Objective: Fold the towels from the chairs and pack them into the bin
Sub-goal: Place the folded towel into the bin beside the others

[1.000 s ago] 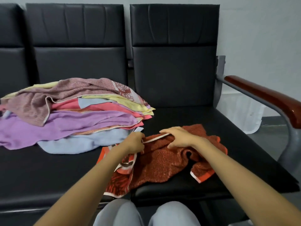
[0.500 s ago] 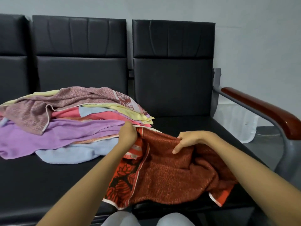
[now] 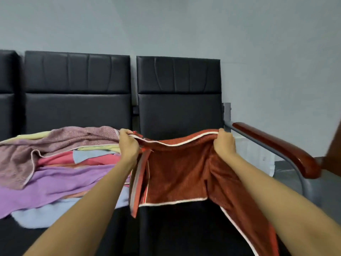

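Both hands, L & R, pinched rust-red towel edge, right of towel pile. Risk: trailing end drags, fold skews.

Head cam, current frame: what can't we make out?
All head view.
- Bin: unconfirmed; a pale object behind the armrest is partly hidden by it.
- Red towel: lower right end cut off by the bottom edge.
- Towel pile: count unclear, layers overlap; left edge crops it.
- Fingertips of left hand and right hand: buried in the towel's hem.
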